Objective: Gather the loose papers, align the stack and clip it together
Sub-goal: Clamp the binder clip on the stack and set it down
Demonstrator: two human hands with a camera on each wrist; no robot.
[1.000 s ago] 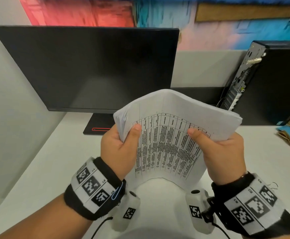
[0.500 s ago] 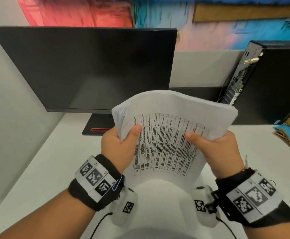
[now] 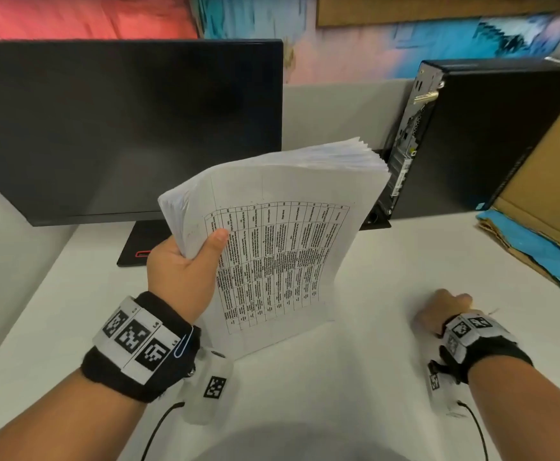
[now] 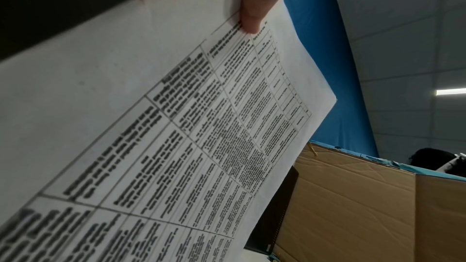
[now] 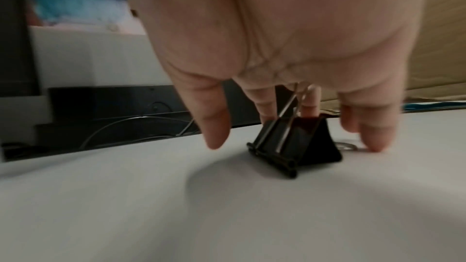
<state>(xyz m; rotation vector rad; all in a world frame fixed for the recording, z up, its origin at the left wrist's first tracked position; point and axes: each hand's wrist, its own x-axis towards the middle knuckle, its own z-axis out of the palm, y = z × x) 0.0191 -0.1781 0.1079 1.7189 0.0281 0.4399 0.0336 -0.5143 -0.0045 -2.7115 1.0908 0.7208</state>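
Note:
A thick stack of white papers [image 3: 282,234] with a printed table on top stands tilted, its lower edge on the white desk [image 3: 338,377]. My left hand [image 3: 202,241] alone grips its left edge, thumb [image 4: 252,17] on the top sheet [image 4: 176,127]. My right hand [image 3: 445,307] is down on the desk to the right, apart from the stack. In the right wrist view a black binder clip [image 5: 302,142] sits under that hand. The thumb [image 5: 214,127] hangs left of the clip without touching it, and the fingers [image 5: 267,107] reach down just behind it by the wire handles.
A black monitor [image 3: 122,128] stands at the back left and a black computer tower [image 3: 471,138] at the back right. A cardboard box with blue trim [image 3: 544,181] lies along the right edge. A blue paper clip [image 3: 183,344] is hooked on my left wristband.
My right hand has let go of the stack and dropped to the desk on the right, over the binder clip. The left hand now holds the stack alone, tilted rightward.

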